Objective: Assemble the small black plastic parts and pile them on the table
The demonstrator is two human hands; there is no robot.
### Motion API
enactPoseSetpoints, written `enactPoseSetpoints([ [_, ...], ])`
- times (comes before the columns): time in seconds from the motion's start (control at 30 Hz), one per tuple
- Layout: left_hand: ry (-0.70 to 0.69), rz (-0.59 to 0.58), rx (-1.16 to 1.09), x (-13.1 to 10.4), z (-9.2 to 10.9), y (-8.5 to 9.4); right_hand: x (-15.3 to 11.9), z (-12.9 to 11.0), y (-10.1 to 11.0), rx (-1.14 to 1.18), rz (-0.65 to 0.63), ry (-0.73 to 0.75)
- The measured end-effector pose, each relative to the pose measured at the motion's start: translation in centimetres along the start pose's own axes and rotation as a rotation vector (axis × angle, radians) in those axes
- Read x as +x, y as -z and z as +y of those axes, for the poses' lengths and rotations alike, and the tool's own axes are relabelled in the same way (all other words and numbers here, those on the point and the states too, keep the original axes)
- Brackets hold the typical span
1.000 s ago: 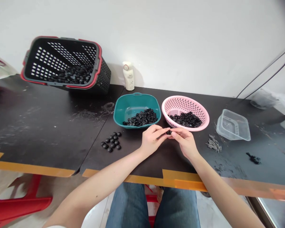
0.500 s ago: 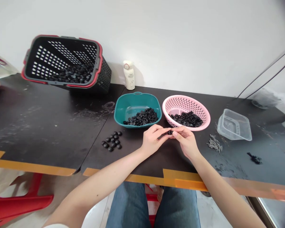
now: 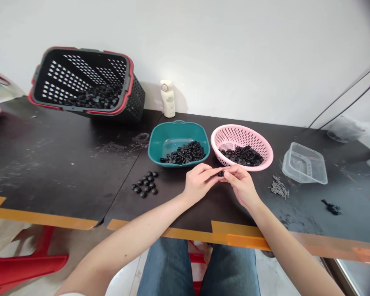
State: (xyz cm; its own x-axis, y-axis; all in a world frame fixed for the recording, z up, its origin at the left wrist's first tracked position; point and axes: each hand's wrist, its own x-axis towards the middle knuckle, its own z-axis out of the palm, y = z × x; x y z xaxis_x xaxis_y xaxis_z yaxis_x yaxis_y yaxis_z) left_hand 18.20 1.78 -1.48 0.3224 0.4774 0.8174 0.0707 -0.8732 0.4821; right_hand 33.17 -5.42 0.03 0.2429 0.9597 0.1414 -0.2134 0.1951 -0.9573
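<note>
A small black round part [image 3: 221, 174] is pinched between the fingertips of both my hands, in front of the two bowls. My left hand [image 3: 200, 179] grips it from the left, and my right hand [image 3: 241, 182] from the right, thumb on its near side. Fingers cover much of the part. Behind my left hand, a teal basin [image 3: 169, 130] holds a pile of small black parts [image 3: 188, 153]. Behind my right hand stands a pink perforated basket [image 3: 262, 144] with black rings or parts [image 3: 245, 156]. Several black round pieces [image 3: 146, 182] lie on the table to the left.
A dark crate [image 3: 135, 98] with red trim holds more black parts at the back left. Beside it stands a white bottle [image 3: 168, 100]. Rightward are small metal pins [image 3: 278, 187], a clear tub [image 3: 305, 164] and a black cluster [image 3: 331, 207]. Orange tape [image 3: 188, 233] lines the table edge.
The view has shifted very slightly. Both hands stay together at the same spot, and the black part between the fingertips shows slightly differently.
</note>
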Motion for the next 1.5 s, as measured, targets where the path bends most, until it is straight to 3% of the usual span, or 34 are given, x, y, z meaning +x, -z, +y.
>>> enactPoseSetpoints([
  [0.13,0.003,0.007,0.009,0.05,0.12,0.09,0.09,-0.02,-0.07,-0.016,-0.007,-0.086],
  [0.27,0.019,-0.001,0.019,0.06,0.19,0.15,0.16,0.17,-0.02,-0.026,-0.128,-0.185],
  [0.9,-0.106,0.002,0.106,-0.25,0.08,0.08,0.2,-0.2,0.37,0.088,-0.221,-0.225],
  [1.23,-0.036,-0.007,0.11,-0.1,0.23,0.14,0.34,-0.29,0.17,0.102,-0.132,-0.252],
  [1.5,0.016,0.015,0.077,-0.14,0.47,0.19,0.18,0.22,0.16,0.008,-0.003,-0.149],
])
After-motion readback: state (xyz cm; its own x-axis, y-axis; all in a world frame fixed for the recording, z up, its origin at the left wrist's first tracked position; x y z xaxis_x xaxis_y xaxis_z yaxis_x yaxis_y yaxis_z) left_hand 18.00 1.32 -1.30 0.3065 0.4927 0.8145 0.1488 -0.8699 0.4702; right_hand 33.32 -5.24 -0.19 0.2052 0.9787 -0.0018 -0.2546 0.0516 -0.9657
